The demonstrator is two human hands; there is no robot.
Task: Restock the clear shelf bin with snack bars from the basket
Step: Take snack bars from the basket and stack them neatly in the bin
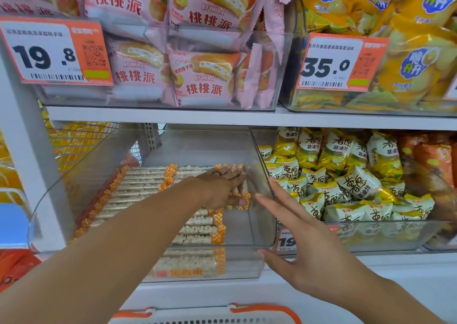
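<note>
The clear shelf bin (81, 175) sits on the lower shelf, holding rows of pale snack bars (141, 185) with orange checkered ends. My left hand (222, 187) reaches deep into the bin at its right side and grips a few snack bars (243, 190) standing on end near the bin's right wall. My right hand (304, 239) hovers outside the bin's front right corner, fingers spread and straight, holding nothing. The basket's white rim with orange handle (267, 311) shows at the bottom edge; its contents are out of view.
A neighbouring clear bin (385, 237) of yellow-and-white snack packs stands to the right. The upper shelf (173, 116) carries bins of pink cake packs and yellow chip bags with price tags 19.8 (54, 51) and 35.0 (341, 63). A white upright post (22, 135) stands left.
</note>
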